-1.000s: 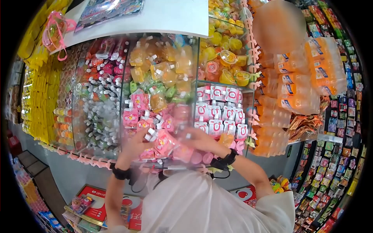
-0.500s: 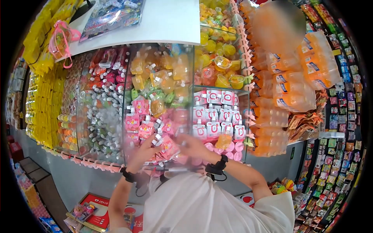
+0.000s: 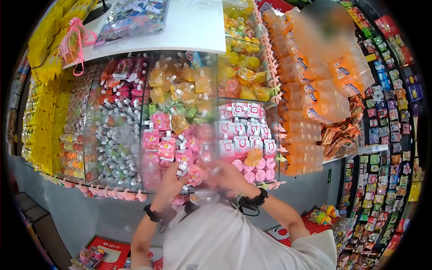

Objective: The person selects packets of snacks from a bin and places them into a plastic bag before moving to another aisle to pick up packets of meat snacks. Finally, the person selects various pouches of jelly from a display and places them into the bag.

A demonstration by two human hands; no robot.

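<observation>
My left hand (image 3: 170,183) is closed around pink spout pouches (image 3: 195,175) with white caps, low at the front of a clear-walled bin. Just to the right, my right hand (image 3: 232,179) reaches in by the same pouches. Its fingertips are blurred behind a clear divider, so its grip cannot be made out. More pink pouches (image 3: 167,147) lie loosely piled above my left hand. White-and-pink spout pouches (image 3: 240,143) stand in rows in the neighbouring bin, with round pink containers (image 3: 260,175) below them.
Clear dividers separate the bins. Grey-white capped pouches (image 3: 118,139) fill the bin at left, beyond it yellow packs (image 3: 41,130). Wrapped orange bottles (image 3: 299,157) are stacked at right. A white board (image 3: 193,31) covers the back. A person's blurred head (image 3: 324,29) is at upper right.
The view has shifted, so the bins sit further left. My hands and the held pink pouches have come slightly lower, towards my body.
</observation>
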